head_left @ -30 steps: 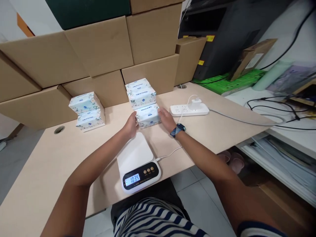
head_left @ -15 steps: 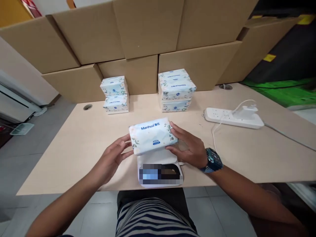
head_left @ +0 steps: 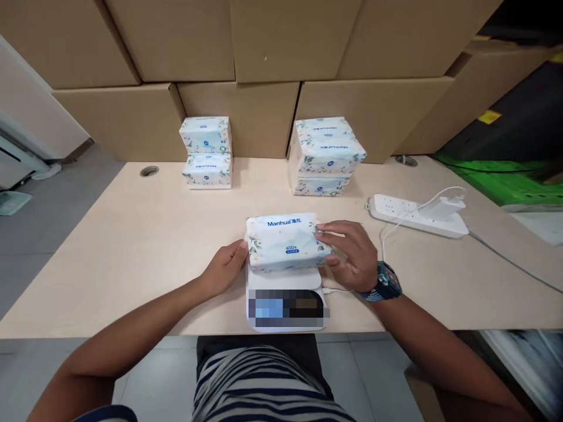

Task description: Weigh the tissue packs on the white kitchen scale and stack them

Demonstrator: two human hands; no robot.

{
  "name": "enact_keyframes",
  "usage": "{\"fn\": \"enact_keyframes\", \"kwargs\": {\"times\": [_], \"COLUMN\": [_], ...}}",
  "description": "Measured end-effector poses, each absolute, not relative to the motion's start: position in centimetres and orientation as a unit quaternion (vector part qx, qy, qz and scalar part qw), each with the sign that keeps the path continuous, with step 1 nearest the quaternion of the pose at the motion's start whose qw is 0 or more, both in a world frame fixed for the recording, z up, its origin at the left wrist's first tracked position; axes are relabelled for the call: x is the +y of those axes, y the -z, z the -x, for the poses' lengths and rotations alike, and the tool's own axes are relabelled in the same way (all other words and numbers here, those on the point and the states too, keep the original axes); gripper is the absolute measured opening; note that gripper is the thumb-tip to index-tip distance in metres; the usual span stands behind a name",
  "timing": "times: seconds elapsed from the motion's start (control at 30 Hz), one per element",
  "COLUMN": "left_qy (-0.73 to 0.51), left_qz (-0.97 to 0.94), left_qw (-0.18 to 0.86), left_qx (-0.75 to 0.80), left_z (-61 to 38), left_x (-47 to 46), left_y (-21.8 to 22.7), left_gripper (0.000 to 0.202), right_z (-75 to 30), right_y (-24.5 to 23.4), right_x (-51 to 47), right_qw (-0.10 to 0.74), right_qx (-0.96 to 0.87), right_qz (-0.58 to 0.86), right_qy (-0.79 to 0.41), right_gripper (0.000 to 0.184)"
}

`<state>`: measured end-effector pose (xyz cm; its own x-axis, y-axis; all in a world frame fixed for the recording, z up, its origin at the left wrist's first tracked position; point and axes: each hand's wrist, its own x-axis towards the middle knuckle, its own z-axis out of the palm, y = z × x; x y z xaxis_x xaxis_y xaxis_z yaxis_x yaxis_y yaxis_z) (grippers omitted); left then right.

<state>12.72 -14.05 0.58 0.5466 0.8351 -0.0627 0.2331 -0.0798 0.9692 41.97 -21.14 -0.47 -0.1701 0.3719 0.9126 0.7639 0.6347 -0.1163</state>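
A white floral pack of tissues (head_left: 285, 241) lies over the platform of a white scale (head_left: 285, 281) near the table's front edge. My left hand (head_left: 225, 265) is closed at the pack's left end, thumb up against its side, the other fingers mostly hidden. At the right end, my right hand (head_left: 352, 255) has its fingers bent onto the top corner and the thumb low by the side, so the pack sits between both hands. The scale's front panel (head_left: 285, 308) is blurred out. A watch is on my right wrist.
Two stacks of similar packs stand at the back, a left stack (head_left: 206, 152) and a larger right stack (head_left: 328, 155). Cardboard boxes (head_left: 241, 120) form a wall behind them. A white power strip (head_left: 417, 215) with a plugged-in charger and cables lies to the right.
The pack has come down from a tilted hold to lie nearly level over the scale. My left fingers have closed in at its left end. The view has shifted slightly.
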Motion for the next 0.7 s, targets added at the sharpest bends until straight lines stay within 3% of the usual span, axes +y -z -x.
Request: {"fn": "enact_keyframes", "kwargs": {"times": [0.1,0.37,0.7], "left_qy": [-0.229,-0.257,-0.163], "left_qz": [-0.731,-0.740,-0.824], "left_qw": [0.515,0.449,0.320], "left_qx": [0.384,0.430,0.438], "left_z": [-12.2,-12.1,-12.0], "left_x": [-14.6,-13.2,-13.3], "left_y": [0.3,-0.2,-0.8], "left_gripper": [0.063,0.070,0.066], "right_z": [-42.1,-42.0,-42.0], "right_y": [0.7,1.3,1.2], "right_x": [-21.5,-22.0,-21.4], "right_qw": [0.496,0.477,0.469], "right_qx": [-0.744,-0.762,-0.756], "right_qz": [0.394,0.410,0.410], "right_qy": [0.210,0.151,0.199], "right_gripper": [0.034,0.050,0.040]}}
